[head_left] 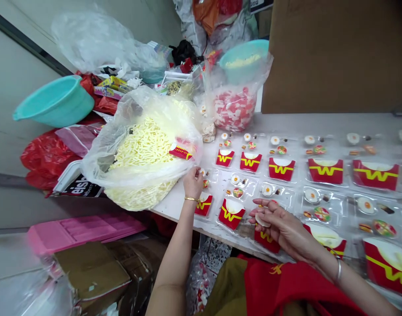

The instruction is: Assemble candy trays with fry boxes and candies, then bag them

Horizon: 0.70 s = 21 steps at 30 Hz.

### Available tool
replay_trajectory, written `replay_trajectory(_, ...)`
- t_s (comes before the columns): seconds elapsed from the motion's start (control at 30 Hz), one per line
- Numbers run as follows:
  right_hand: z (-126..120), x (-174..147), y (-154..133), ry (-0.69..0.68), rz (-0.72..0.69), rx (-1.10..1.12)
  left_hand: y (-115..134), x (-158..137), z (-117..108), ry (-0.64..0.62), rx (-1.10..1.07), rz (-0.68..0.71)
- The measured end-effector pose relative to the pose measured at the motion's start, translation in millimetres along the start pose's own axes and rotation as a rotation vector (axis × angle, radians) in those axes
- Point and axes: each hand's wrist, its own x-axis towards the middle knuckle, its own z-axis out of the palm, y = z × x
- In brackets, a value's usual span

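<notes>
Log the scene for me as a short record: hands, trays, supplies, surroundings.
left hand: fingertips at the leftmost front-row tray; grip unclear
right hand: pinches a pale flat piece over the front row
clear trays: two rows on the white table, with red W-marked holders and small food-shaped pieces
open bag: pale-yellow sticks
second bag: pink-and-white pieces
far left: teal basin
</notes>
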Motion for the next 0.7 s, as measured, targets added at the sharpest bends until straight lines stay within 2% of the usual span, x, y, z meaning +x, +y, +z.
replay_trajectory(0.17, 0.7, -1.8, -3.0, -0.018, -0.022, 0.087, 7.4, 0.3, -1.1, -0.063, 0.391, 0.117)
replay_trajectory(0.3, 0.2, -6.9, -9.5, -0.005, -0.054, 0.131, 5.6, 1.3, -5.4, -0.063, 0.46, 0.2)
replay_trajectory(0.37, -2.1, -8.3, -14.1, -0.018, -0.079, 0.141, 6.7, 3.2, -8.8, 0.0, 0.419, 0.221)
replay_trajectory(0.43, -6.5, -8.5, -17.9, -0.01, -0.111, 0.163, 17.9, 1.4, -14.9, 0.031, 0.26, 0.257)
replay_trajectory(0.5, -11.7, -8.5, -19.3, 0.042, -0.165, 0.209, 42.7, -8.6, -21.3, -0.033, 0.064, 0.299)
replay_trajectory(0.57, -15.7, -8.7, -17.9, 0.097, -0.237, 0.283, 76.2, -26.7, -22.9, -0.134, -0.045, 0.387)
replay_trajectory(0.63, -16.9, -7.6, -15.2, 0.103, -0.289, 0.382, 106.1, -47.6, -16.7, -0.203, -0.103, 0.564)
replay_trajectory(0.7, -16.9, 0.0, -14.6, 0.06, -0.296, 0.468, 121.3, -62.9, -2.1, -0.247, -0.145, 0.821)
